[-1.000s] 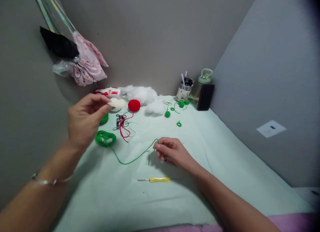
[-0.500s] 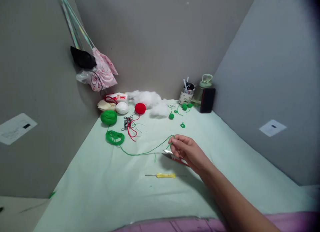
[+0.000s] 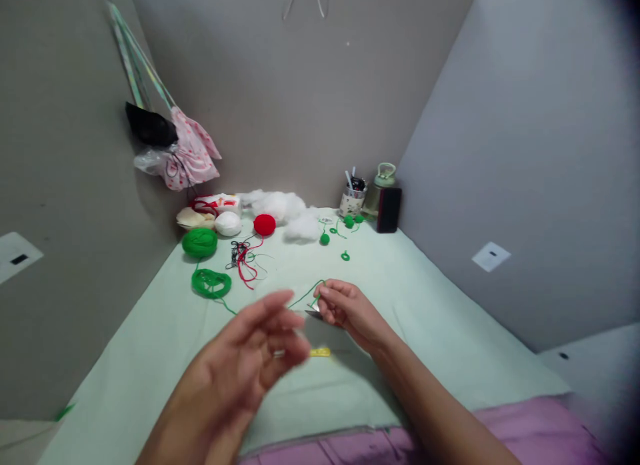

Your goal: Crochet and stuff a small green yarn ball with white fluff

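My right hand [image 3: 345,308] pinches the end of a green yarn strand [image 3: 306,293] between thumb and fingertips, above the table. From there the strand runs left, behind my left hand, to a loose green yarn coil [image 3: 211,283] and a green yarn ball [image 3: 199,242]. My left hand [image 3: 255,351] is raised nearer to me, slightly blurred, fingers apart and curved with nothing in them. Under my right hand a metal blade tip [image 3: 313,313] shows; the rest is covered. A yellow-handled crochet hook [image 3: 320,352] lies on the table, partly hidden by my left hand.
Along the back are a red yarn ball [image 3: 265,225], a white yarn ball [image 3: 229,223], white stuffing [image 3: 280,206], a pen cup [image 3: 353,201], a green bottle [image 3: 384,178] and a dark phone [image 3: 389,210]. Small green crocheted balls [image 3: 325,239] and a green ring [image 3: 345,256] lie before them.
My left hand has come into view from the lower left, now in front of the crochet hook. My right hand still pinches the green yarn. The camera view has shifted somewhat.
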Motion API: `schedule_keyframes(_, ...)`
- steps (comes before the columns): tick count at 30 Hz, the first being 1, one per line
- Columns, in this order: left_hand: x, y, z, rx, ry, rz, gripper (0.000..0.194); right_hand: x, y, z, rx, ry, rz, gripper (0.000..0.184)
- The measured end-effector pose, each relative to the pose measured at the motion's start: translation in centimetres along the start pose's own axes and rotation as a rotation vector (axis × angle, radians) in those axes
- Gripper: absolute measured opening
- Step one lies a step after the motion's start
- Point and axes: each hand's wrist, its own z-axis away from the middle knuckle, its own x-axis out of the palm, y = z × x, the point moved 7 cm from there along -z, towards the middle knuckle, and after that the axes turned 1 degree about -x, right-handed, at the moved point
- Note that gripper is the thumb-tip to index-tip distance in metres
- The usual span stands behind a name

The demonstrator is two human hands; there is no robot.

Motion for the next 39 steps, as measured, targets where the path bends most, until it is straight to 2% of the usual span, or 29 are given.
schedule_keyframes(3, 0.8, -0.7, -2.7, -0.11, 0.083, 0.075, 0.038, -0.2, 0.1, 0.0, 0.005, -0.02, -0.004, 0.036)
schedule_keyframes(6, 0.8, -1.5, -3.8, -0.125, 0.107, 0.069, 0.022, 0.0, -0.1, 0.2, -0.001, -0.043, -0.013, 0.035)
schedule_keyframes(10, 1.8, -2.4, -3.7, -0.135, -0.084, -0.036, 0.034, 0.7, -0.5, 0.7, -0.004, -0.093, -0.058, 0.032)
schedule_keyframes(13, 2.2, -2.3, -3.4, -0.067, -0.117, -0.111, 0.042, 1.3, -1.0, 1.5, -0.005, -0.133, -0.075, 0.029)
schedule_keyframes(15, 2.3, -2.2, -3.3, -0.007, -0.089, -0.136, 0.039, 1.8, -1.4, 2.4, -0.005, -0.172, -0.067, 0.027)
schedule_keyframes(18, 3.4, -2.9, -3.2, -0.031, -0.148, -0.088, 0.013, 3.0, -1.7, 4.0, 0.011, -0.262, 0.0, 0.026)
schedule_keyframes(21, 5.2, -3.0, -3.1, -0.044, -0.251, 0.071, 0.019, 4.1, -1.3, 5.6, 0.05, -0.333, 0.122, 0.027)
schedule_keyframes(22, 5.4, -2.7, -3.2, -0.008, -0.255, 0.12, 0.022, 4.3, -1.1, 6.0, 0.072, -0.35, 0.15, 0.029)
schedule_keyframes(24, 5.6, -1.7, -3.3, 0.094, -0.254, 0.105, 0.042, 4.6, -0.7, 6.5, 0.108, -0.368, 0.167, 0.031)
schedule_keyframes(26, 5.6, -0.8, -3.2, 0.248, -0.259, -0.132, 0.055, 4.3, -0.7, 6.6, 0.108, -0.354, 0.157, 0.031)
schedule_keyframes(28, 5.6, -0.1, -2.7, 0.445, -0.25, -0.466, 0.045, 3.9, -1.0, 6.5, 0.074, -0.318, 0.152, 0.03)
schedule_keyframes(30, 5.5, 0.0, -2.1, 0.571, -0.22, -0.672, 0.019, 3.7, -1.2, 6.5, 0.05, -0.292, 0.168, 0.031)
schedule_keyframes(32, 5.1, -1.0, -2.0, 0.488, -0.227, -0.657, 0.02, 3.8, -1.3, 6.4, 0.037, -0.285, 0.206, 0.033)
schedule_keyframes(35, 4.3, -2.9, -2.3, 0.216, -0.241, -0.458, 0.021, 4.4, -1.3, 6.3, -0.022, -0.289, 0.328, 0.035)
schedule_keyframes(37, 3.1, -3.3, -2.7, 0.12, -0.145, -0.301, 0.017, 4.4, -1.4, 6.1, -0.123, -0.262, 0.543, 0.031)
schedule_keyframes(39, 1.7, -3.1, -3.1, 0.072, -0.016, -0.148, 0.016, 4.4, -1.2, 5.8, -0.264, -0.222, 0.904, 0.017)
